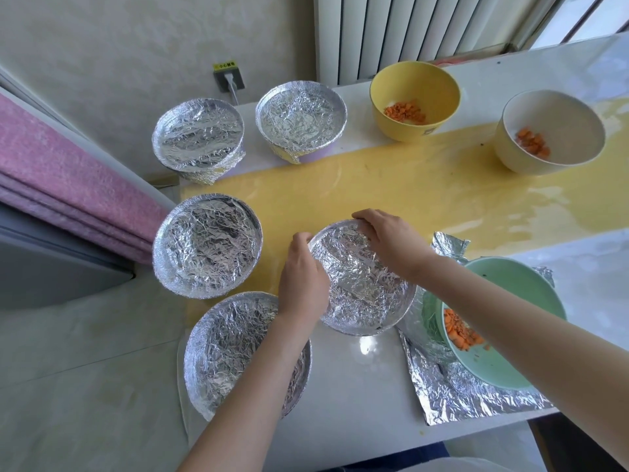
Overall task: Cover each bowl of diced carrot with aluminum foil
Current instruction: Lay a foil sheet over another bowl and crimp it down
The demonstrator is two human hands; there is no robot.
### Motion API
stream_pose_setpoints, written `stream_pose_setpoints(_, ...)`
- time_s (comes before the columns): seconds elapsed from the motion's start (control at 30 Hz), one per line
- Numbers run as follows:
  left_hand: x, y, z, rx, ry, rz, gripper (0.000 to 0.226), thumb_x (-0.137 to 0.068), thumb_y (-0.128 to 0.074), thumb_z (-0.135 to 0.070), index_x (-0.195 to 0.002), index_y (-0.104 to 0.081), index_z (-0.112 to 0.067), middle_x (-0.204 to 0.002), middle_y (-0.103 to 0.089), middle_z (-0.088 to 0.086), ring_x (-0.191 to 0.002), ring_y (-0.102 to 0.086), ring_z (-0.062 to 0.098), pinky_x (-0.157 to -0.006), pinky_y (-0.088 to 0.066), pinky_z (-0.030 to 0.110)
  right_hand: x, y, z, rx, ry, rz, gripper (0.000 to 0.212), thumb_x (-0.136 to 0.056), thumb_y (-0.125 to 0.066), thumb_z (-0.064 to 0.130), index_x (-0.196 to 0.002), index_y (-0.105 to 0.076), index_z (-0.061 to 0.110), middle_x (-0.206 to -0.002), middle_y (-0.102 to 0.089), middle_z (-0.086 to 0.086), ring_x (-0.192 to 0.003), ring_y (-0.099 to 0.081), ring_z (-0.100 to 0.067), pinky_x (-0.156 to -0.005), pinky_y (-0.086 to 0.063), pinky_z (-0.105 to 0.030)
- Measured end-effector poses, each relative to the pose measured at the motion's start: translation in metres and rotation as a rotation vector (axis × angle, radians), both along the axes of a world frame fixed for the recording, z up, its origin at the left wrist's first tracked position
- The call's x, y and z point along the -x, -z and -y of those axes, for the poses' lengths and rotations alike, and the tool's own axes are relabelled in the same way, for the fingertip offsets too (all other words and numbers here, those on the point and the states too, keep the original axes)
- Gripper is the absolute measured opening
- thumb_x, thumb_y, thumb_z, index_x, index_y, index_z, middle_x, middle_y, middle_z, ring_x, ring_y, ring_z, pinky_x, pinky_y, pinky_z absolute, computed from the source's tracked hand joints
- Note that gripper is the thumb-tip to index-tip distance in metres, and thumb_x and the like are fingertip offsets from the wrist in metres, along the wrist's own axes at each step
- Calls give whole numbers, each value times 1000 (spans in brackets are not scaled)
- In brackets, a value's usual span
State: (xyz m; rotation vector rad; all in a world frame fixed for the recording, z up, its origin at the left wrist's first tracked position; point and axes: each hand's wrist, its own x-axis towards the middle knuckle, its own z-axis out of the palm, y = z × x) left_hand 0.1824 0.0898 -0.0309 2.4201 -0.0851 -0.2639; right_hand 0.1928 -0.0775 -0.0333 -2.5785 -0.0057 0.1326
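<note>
A foil-covered bowl [360, 287] stands at the middle of the counter. My left hand [301, 279] curls over its left rim, and my right hand [388, 238] curls over its far right rim, both gripping the foil edge. Several other bowls wear foil covers: one near left [235, 352], one at left [207, 245], two at the back [199, 136] [301, 117]. Diced carrot lies uncovered in a green bowl [510, 294], which stands on a loose foil sheet [456, 386] under my right forearm, in a yellow bowl [413, 97], and in a cream bowl [551, 131].
The counter [357, 386] is white with a yellow strip [425, 189] down its middle. A pink folded cloth [61, 185] lies off the left edge. A wall socket [228, 78] and a radiator [408, 32] sit behind the counter.
</note>
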Motion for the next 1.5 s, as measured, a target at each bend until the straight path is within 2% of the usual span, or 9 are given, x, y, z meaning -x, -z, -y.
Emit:
stream_pose_setpoints(0.07, -5, 3, 1, 71, 30, 7, 36, -98, -37, -7, -134, -40, -11, -135, -48, 5, -111, -50, 20, -76, -32, 13, 0, 1, 2, -30, 8, 18, 33, -101, -38, 23, -126, -54, 8, -115, -64, -9, -93, -62, -27, -75, -45, -28)
stream_pose_setpoints(0.23, -17, 13, 1, 131, 35, 53, 32, -98, -44, -15, -129, -51, -11, -120, -62, 7, -102, -59, 23, -75, -38, 16, -3, 1, 1, -63, 32, 13, 32, -100, -41, 23, -121, -59, 6, -102, -68, -10, -85, -62, -25, -71, -42, -25)
stream_pose_setpoints(0.37, -24, 19, 2, 121, 16, 73, 22, -98, -45, -16, -113, -60, -8, -92, -68, 11, -64, -53, 18, -53, -35, 17, -7, 2, 0, -69, 54, -25, 30, -100, -41, 22, -115, -61, 5, -80, -61, -3, -67, -55, -17, -63, -40, -24)
stream_pose_setpoints(0.53, -22, 21, 4, 144, -20, 96, 20, -97, -45, -9, -103, -63, -4, -73, -58, 0, -52, -42, 2, -47, -32, 13, -5, 3, 2, -62, 51, 25, 25, -98, -45, 14, -108, -65, 2, -73, -65, -9, -58, -54, -19, -60, -50, -31)
stream_pose_setpoints(0.67, -20, 20, 4, 145, -18, 109, 21, -97, -46, -8, -105, -64, -2, -72, -55, -1, -52, -40, 2, -48, -32, 9, -8, 4, 3, -17, 21, -15, 25, -99, -43, 14, -110, -64, 5, -83, -70, -13, -66, -63, -26, -63, -53, -34)
stream_pose_setpoints(0.8, -18, 20, 4, 143, -17, 123, 19, -96, -47, -8, -103, -65, -3, -77, -64, 5, -57, -44, 8, -49, -32, 9, -11, 0, -3, -41, -51, -55, 27, -99, -45, 25, -116, -62, 13, -98, -69, -5, -77, -61, -20, -71, -50, -32)
stream_pose_setpoints(0.93, -17, 19, 5, 141, -13, 131, 19, -97, -47, -9, -104, -65, -4, -73, -62, 4, -54, -44, 7, -49, -31, 14, -17, -2, -8, -80, -31, -43, 20, -94, -54, 17, -106, -69, 11, -87, -71, -9, -62, -50, -15, -61, -39, -25)
stream_pose_setpoints(1.17, -17, 19, 5, 121, 24, 158, 22, -97, -46, -10, -109, -64, -5, -81, -67, 10, -61, -46, 15, -52, -34, 10, -20, -5, -12, -35, -96, -63, 24, -95, -53, 18, -113, -66, 12, -99, -71, -9, -89, -64, -27, -77, -48, -35)
stream_pose_setpoints(1.5, -16, 16, 8, 104, 38, 175, 22, -96, -49, -9, -111, -65, -6, -93, -70, 10, -79, -64, 24, -64, -43, 24, -19, -1, -12, 66, -131, -5, 22, -95, -50, 12, -105, -69, 10, -87, -72, -10, -76, -64, -30, -64, -45, -31)
